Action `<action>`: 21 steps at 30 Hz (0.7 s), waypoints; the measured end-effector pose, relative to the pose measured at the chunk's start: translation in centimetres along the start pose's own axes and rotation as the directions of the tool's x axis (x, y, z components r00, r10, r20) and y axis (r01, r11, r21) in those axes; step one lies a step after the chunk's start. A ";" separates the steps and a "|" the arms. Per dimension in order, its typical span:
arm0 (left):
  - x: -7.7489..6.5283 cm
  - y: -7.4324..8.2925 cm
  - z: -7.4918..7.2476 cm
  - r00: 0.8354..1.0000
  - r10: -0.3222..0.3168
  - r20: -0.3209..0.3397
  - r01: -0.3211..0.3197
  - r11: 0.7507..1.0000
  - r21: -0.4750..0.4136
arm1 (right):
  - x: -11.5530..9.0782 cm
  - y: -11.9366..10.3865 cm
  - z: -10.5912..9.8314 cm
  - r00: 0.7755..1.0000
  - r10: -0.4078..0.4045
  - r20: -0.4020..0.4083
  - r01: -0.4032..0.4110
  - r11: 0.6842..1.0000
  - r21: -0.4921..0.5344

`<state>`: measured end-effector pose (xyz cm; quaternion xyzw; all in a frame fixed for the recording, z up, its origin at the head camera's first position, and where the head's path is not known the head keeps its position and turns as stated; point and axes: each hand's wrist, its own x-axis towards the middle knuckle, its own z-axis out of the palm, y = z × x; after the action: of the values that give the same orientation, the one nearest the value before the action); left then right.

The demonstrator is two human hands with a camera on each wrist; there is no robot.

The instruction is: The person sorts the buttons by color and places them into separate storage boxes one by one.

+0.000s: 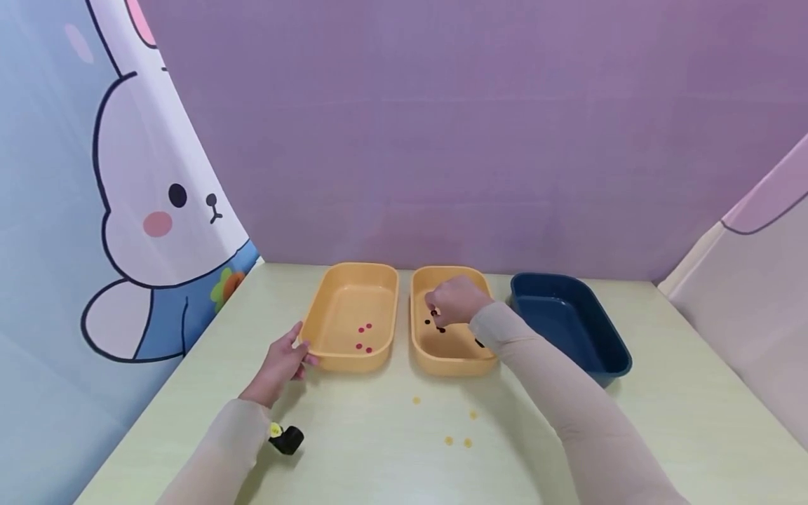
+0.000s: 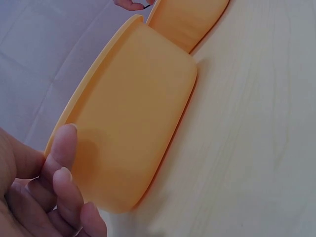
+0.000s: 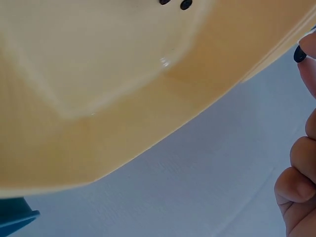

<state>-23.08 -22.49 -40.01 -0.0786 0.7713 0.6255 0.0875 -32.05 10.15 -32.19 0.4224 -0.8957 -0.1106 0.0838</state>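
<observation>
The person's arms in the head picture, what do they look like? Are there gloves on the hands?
Both arms have long, plain, pale beige sleeves: the left sleeve and the right sleeve go down to the wrists. There are no gloves: the left hand and right hand are bare, and I see no rings on the fingers.

Orange, navy and lilac over pale wood grain

The left tray point(image 1: 356, 363) and middle tray point(image 1: 454, 367) are plain yellow-orange; the third tray point(image 1: 558, 317) is dark navy. Small discs show pinkish red point(image 1: 369, 326), black point(image 3: 185, 4) and yellow point(image 1: 468, 443). The tabletop point(image 1: 379, 449) is pale yellow-green, faintly grained. The sleeves point(image 1: 221, 435) are pale beige. A small object point(image 1: 288, 440) is black. The back cloth point(image 1: 410, 140) is lilac; the left cloth point(image 1: 38, 280), light blue, bears a dark-outlined white cartoon animal with a pink cheek.
</observation>
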 end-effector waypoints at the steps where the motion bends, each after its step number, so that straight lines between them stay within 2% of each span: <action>1: 0.0 0.0 0.0 1.000 0.003 -0.002 -0.003 1.000 -0.002 | 0.1 0.0 0.1 1.000 -0.003 -0.004 0.003 1.000 -0.007; 6: -0.1 -0.1 -0.1 1.000 0.002 -0.008 -0.002 1.000 0.003 | 0.4 -0.1 0.8 1.000 -0.014 0.001 0.014 1.000 -0.026; 15: 0.0 -0.1 -0.3 1.000 -0.011 -0.010 0.011 1.000 0.019 | 1.0 -1.1 2.1 0.995 -0.048 0.090 0.050 0.999 -0.016; 21: 0.1 -0.1 -0.3 1.000 -0.006 -0.004 0.006 1.000 0.021 | 1.0 -1.5 2.5 0.996 -0.055 0.064 0.056 0.998 -0.011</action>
<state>-23.13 -22.81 -40.06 -0.0811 0.7779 0.6168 0.0885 -32.24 8.75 -34.94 0.4428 -0.8852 -0.1318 0.0548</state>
